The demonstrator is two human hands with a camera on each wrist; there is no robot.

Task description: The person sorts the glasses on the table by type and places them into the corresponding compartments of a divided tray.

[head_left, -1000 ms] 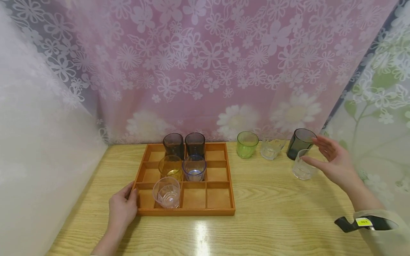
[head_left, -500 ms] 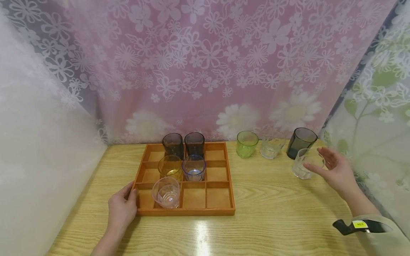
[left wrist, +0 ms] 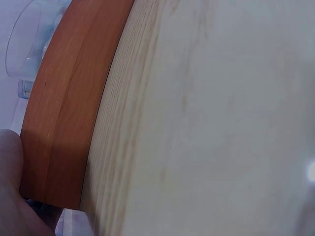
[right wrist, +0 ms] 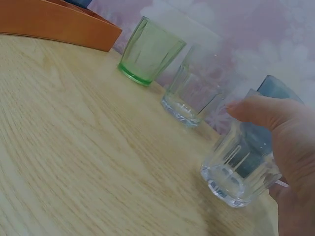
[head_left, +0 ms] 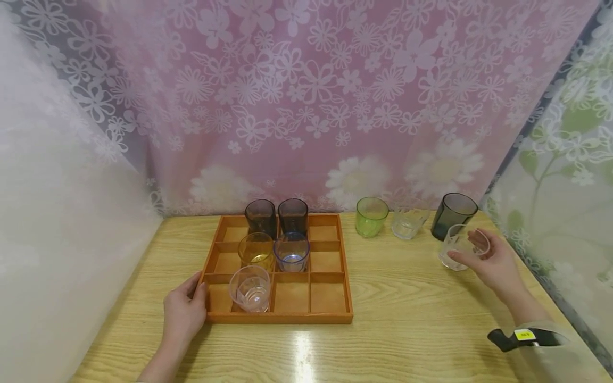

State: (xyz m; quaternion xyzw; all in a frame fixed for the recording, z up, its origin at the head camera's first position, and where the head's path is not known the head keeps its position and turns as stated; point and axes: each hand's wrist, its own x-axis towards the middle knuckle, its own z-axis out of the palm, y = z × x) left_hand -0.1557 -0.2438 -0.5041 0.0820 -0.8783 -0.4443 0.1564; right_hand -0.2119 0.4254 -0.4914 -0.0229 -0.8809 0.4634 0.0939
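Observation:
My right hand point(head_left: 495, 266) holds a clear drinking glass point(head_left: 455, 255) at the right of the table, thumb on the near side and fingers round the far side. In the right wrist view the thumb lies across the upper part of this faceted glass point(right wrist: 231, 182), whose base is close over the tabletop. With my left hand point(head_left: 184, 314) I grip the near left corner of a wooden compartment tray point(head_left: 282, 318). The left wrist view shows the thumb against the tray's orange-brown wall point(left wrist: 69, 98); the other fingers are mostly hidden.
Two dark glasses point(head_left: 261, 218), an amber glass point(head_left: 256, 250), a blue-rimmed glass point(head_left: 292, 252) and a pale pink glass point(head_left: 250, 290) stand in the tray. Along the back right are a green glass point(head_left: 371, 218), another clear glass point(head_left: 407, 223) and a tall dark glass point(head_left: 452, 215).
My right hand has come down and in from beside the tall dark glass, and its fingers have closed round the clear glass. The left hand stays at the tray.

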